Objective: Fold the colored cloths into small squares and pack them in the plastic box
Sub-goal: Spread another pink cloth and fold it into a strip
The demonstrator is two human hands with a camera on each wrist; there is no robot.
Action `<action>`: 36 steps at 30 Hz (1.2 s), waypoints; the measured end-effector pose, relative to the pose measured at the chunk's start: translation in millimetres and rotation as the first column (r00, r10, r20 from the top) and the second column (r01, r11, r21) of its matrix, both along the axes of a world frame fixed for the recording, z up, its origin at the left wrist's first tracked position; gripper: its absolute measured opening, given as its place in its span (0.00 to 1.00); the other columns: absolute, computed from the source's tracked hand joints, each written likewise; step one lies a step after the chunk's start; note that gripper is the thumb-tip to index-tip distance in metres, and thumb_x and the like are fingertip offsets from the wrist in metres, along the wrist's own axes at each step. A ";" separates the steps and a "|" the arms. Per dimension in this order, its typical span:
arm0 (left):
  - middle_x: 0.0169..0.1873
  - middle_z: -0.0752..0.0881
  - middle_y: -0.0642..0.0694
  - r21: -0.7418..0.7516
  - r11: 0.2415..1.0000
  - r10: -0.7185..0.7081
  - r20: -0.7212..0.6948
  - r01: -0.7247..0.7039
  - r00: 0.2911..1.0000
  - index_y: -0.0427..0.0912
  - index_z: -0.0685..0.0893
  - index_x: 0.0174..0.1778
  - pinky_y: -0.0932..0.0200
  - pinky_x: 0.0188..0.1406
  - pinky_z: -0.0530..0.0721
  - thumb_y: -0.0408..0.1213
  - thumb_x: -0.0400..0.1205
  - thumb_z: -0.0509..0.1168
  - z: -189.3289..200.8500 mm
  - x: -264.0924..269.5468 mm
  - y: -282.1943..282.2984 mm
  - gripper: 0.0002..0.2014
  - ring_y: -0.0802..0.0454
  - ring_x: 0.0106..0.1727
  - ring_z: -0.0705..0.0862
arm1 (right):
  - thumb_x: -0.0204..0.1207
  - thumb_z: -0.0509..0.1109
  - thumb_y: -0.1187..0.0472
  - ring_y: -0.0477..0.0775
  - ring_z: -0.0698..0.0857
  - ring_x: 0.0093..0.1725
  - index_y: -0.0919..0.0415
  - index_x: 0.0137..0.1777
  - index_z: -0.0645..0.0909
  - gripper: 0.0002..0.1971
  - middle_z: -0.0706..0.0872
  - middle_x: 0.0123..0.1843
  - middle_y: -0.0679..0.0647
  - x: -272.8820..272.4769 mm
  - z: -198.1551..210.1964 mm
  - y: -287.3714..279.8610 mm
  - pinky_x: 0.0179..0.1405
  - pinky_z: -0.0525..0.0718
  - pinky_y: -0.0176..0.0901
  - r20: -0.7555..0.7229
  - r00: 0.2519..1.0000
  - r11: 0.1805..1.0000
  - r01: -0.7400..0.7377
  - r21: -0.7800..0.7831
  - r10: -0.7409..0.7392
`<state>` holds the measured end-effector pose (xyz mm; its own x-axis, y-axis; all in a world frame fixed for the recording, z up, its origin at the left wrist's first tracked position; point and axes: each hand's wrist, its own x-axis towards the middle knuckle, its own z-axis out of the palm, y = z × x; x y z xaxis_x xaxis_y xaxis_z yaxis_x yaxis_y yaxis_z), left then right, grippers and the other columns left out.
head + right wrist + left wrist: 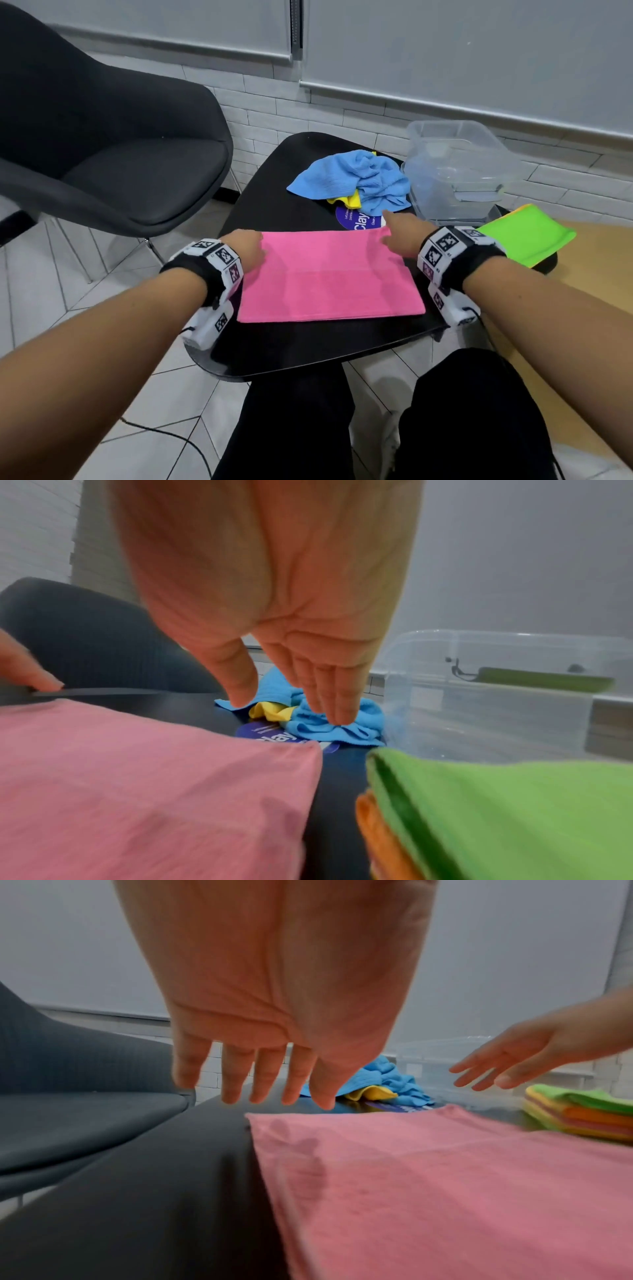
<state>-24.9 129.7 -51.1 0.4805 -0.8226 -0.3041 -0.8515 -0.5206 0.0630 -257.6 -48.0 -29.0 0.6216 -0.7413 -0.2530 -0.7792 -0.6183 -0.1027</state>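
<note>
A pink cloth [329, 274] lies folded in a wide rectangle on the black table [308, 346], also seen as the pink cloth [445, 1191] and pink cloth [143, 783]. My left hand [248, 250] hovers open over its far left corner, fingers [263, 1080] straight, holding nothing. My right hand [402, 236] hovers open over its far right corner, fingers [329, 696] straight. A crumpled blue cloth [356, 178] lies over a yellow cloth [347, 200] behind. The clear plastic box [459, 171] stands at the back right. A stack of folded cloths [527, 236], green on top, lies right of it.
A dark grey chair [113, 144] stands left of the table. A purple round sticker [356, 219] shows on the tabletop behind the pink cloth. My legs in black trousers [472, 421] are under the table's near edge. A white brick wall runs behind.
</note>
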 end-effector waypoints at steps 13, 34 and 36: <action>0.61 0.80 0.40 -0.153 0.986 0.050 -0.064 -0.059 0.997 0.42 0.81 0.65 0.51 0.59 0.77 0.37 0.81 0.66 -18.4 38.4 -34.8 0.16 0.42 0.63 0.79 | 0.73 0.72 0.64 0.59 0.80 0.59 0.59 0.62 0.79 0.16 0.81 0.61 0.59 32.9 -33.3 -57.7 0.53 0.75 0.45 -0.008 0.994 0.994 -0.108 -0.032 0.108; 0.63 0.85 0.52 -0.335 0.938 -0.175 -0.223 0.093 0.959 0.47 0.83 0.37 0.58 0.66 0.76 0.37 0.79 0.69 15.6 4.0 66.6 0.05 0.53 0.62 0.83 | 0.70 0.66 0.69 0.53 0.84 0.61 0.53 0.33 0.77 0.10 0.89 0.55 0.52 -47.1 16.7 28.7 0.61 0.81 0.51 0.140 0.968 0.974 -0.219 0.049 0.210; 0.63 0.85 0.51 -0.317 0.939 -0.200 -0.183 0.134 0.963 0.52 0.80 0.34 0.56 0.65 0.77 0.36 0.79 0.69 8.1 -5.4 76.0 0.09 0.50 0.63 0.83 | 0.69 0.65 0.69 0.54 0.84 0.62 0.51 0.30 0.74 0.13 0.89 0.55 0.54 -55.0 9.4 38.6 0.63 0.80 0.51 0.147 0.963 0.970 -0.235 0.054 0.225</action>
<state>-30.3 205.6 -43.1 0.2805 -0.9535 -0.1103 -0.8749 -0.3013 0.3793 -312.6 -9.4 -19.6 0.8061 -0.5576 -0.1982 -0.5916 -0.7666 -0.2497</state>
